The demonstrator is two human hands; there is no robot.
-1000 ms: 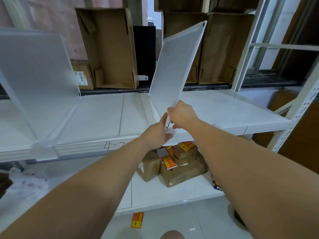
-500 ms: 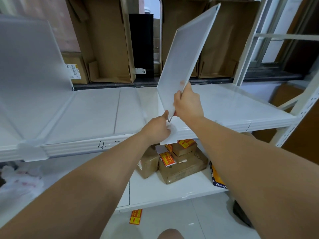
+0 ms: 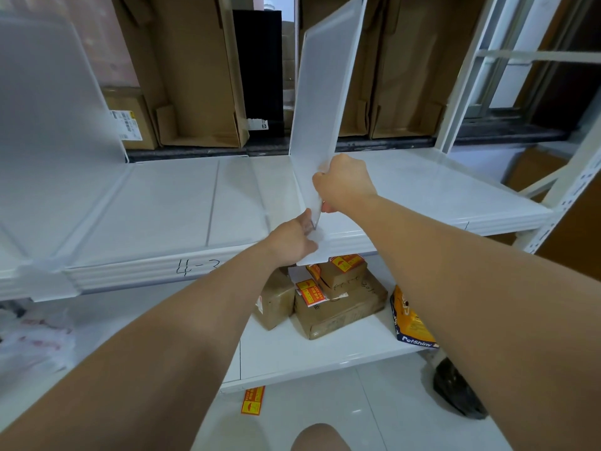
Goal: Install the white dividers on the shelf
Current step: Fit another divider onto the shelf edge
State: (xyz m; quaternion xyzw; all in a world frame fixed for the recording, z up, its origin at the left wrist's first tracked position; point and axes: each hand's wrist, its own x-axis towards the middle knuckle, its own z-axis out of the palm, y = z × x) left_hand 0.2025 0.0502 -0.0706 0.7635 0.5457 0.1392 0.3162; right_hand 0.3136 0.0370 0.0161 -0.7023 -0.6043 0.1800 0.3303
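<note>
One white divider (image 3: 48, 131) already stands on the shelf (image 3: 182, 203) at the left, its front clip hooked over the shelf lip, so that part looks done. A second divider (image 3: 322, 102) is mid-install near the middle, rising from the front edge and leaning right. The right hand (image 3: 341, 187) has its fingers closed round its near edge; the left hand (image 3: 292, 239) pinches the clip end at the lip (whether the clip is seated cannot be told). Against the earlier frames, the panel stands more upright, and the right hand grips higher.
</note>
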